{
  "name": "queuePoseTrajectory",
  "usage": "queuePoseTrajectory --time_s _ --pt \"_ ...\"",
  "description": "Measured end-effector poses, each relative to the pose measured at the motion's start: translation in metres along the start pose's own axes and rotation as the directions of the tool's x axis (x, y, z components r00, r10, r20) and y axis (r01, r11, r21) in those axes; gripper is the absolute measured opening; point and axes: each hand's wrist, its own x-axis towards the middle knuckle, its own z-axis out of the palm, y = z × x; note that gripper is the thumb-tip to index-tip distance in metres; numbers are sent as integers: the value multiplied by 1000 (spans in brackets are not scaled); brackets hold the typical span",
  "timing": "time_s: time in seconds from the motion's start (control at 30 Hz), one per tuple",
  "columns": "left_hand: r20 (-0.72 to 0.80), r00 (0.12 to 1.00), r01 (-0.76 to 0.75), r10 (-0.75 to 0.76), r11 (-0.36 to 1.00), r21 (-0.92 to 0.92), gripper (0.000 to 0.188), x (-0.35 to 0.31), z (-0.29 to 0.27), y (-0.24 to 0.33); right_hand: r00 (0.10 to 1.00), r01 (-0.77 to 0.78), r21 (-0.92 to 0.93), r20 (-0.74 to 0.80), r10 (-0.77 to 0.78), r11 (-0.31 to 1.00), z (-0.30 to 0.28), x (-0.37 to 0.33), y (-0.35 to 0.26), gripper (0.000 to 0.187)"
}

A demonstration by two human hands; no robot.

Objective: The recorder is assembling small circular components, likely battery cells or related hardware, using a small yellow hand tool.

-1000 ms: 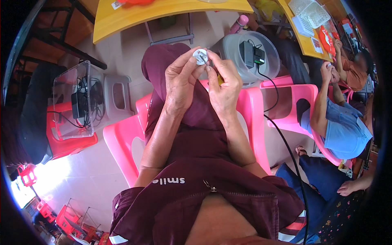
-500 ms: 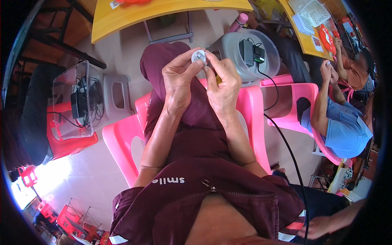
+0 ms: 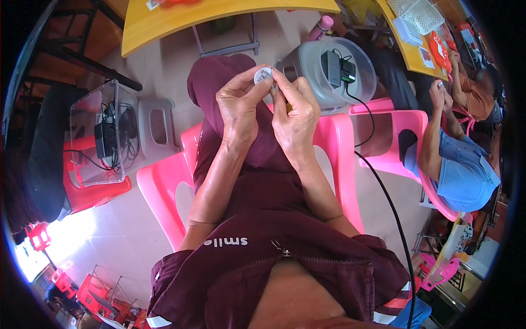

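Note:
Above my lap, my left hand (image 3: 238,107) is closed, with thumb and fingers pinching a small round white disc (image 3: 263,73). Greyish slots or raised parts show on the disc's face. My right hand (image 3: 297,112) is closed too, its fingertips meeting at the disc's right edge. A bit of something yellow (image 3: 289,107) peeks out beside the right fingers; most of it is hidden, and I cannot tell what it is.
Ahead stands a yellow table (image 3: 219,15). A clear tub (image 3: 359,74) with black adapters is at the right, a clear box (image 3: 98,134) with cables at the left, beside a grey stool (image 3: 158,126). A black cable (image 3: 389,205) runs down the right. Another person (image 3: 455,164) sits at far right.
Both hands and the disc have shifted slightly left, the right hand a little more. At the lower right, another person's forearm and hand have gone out of view.

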Motion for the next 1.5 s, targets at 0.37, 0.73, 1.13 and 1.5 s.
queuePoseTrajectory --time_s 0.37,0.73,1.13,1.5 --pt "-5 1000 19 -19 1000 -8 22 0 -1 -5 998 53 -87 -40 -56 995 4 -3 0 34" --pt "9 996 93 -93 996 -3 22 5 -8 -3 995 40 -229 99 -17 973 -7 7 -4 28" --pt "192 953 272 -235 942 -198 32 31 -17 4 991 -133 142 -14 136 981 -14 21 32 20" --pt "195 972 -203 132 889 410 32 188 69 74 964 -264 380 138 228 887 44 -17 57 17"
